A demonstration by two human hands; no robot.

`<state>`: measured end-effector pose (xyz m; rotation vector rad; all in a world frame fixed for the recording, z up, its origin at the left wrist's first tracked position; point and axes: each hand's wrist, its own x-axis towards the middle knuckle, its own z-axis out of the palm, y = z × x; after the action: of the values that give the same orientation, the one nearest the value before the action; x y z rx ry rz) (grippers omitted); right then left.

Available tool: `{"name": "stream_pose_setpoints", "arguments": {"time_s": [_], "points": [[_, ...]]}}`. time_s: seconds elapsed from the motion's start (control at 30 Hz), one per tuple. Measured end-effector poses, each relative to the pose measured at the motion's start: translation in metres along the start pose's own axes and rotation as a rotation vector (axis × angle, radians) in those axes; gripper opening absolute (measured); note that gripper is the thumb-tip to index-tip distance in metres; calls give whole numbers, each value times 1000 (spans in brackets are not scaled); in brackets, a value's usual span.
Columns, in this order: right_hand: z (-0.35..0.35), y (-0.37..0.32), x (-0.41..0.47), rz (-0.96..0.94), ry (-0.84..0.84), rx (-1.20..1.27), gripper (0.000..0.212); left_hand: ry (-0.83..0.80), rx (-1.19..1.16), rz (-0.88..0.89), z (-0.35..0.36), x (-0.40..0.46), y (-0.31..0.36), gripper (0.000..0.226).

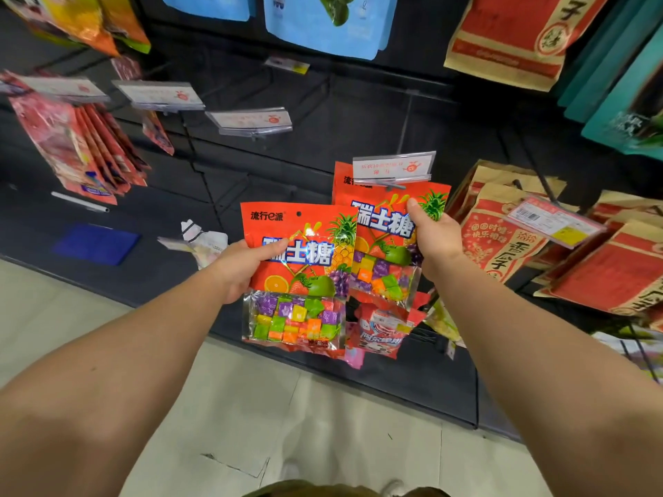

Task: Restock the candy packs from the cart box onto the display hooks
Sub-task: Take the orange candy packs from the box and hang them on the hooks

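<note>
by the black rack, left hand (pixel 239 269): held one candy pack (pixel 297 270)
right hand (pixel 436 238): held another pack (pixel 387 245) under the price tag (pixel 393 166)

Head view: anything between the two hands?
Yes, in the head view: the left hand and right hand each grip a candy pack, edges overlapping.

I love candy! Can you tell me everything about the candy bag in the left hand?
The shiny red-orange plastic candy pack has big blue-and-white lettering, pictures of pineapple, orange, strawberry, green apple and grapes, and a small round hang hole near its top. A clear window at the bottom shows purple, green, yellow and orange wrapped cubes. It is sealed, upright and slightly tilted, held in the air before the dark display. The left hand grips its left edge, thumb across the front. Its right edge overlaps a matching pack held by the right hand.
</note>
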<state>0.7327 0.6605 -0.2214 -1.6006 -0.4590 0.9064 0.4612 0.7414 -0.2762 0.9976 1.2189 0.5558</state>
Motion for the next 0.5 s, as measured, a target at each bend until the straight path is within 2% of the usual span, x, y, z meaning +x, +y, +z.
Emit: {"name": "stream_pose_setpoints", "arguments": {"time_s": [0.2, 0.37, 0.43, 0.5], "points": [[-1, -6, 15, 7, 11, -65, 23, -35, -4, 13, 4, 1, 2, 43], [6, -10, 25, 15, 71, -92, 27, -65, 13, 25, 13, 2, 3, 65], [8, -8, 27, 26, 86, -86, 35, -77, 14, 31, 18, 2, 6, 64], [9, -4, 27, 58, 94, -45, 56, -82, 18, 38, 25, 1, 8, 55]]}}
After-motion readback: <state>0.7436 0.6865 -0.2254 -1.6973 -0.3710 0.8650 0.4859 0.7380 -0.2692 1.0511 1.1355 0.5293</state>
